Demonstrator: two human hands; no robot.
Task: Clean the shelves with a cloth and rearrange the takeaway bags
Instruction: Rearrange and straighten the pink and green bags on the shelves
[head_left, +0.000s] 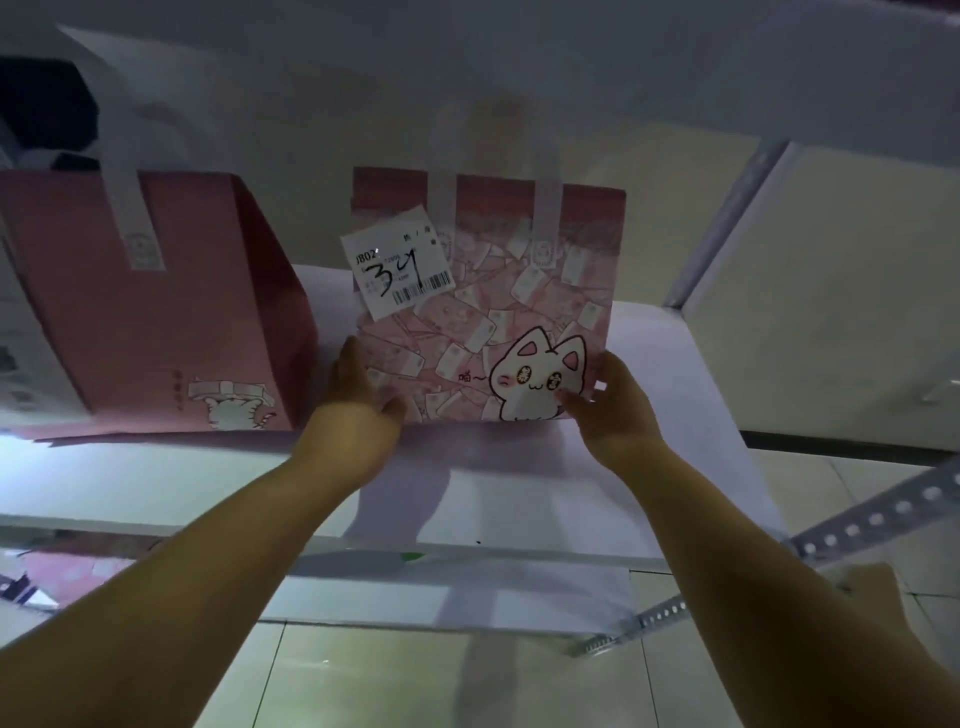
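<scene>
Left hand (358, 402) and right hand (615, 410) gripped cat bag (493, 317) by lower corners on shelf (519, 499). Rearranging looked underway. Wiping couldn't be judged.

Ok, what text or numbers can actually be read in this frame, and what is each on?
"34", handwritten, on the white label stuck on the cat bag.
"B02", printed on the same label; other print too small.
"喵~", beside the cat drawing.
Characters on the left bag: too blurred.
</scene>
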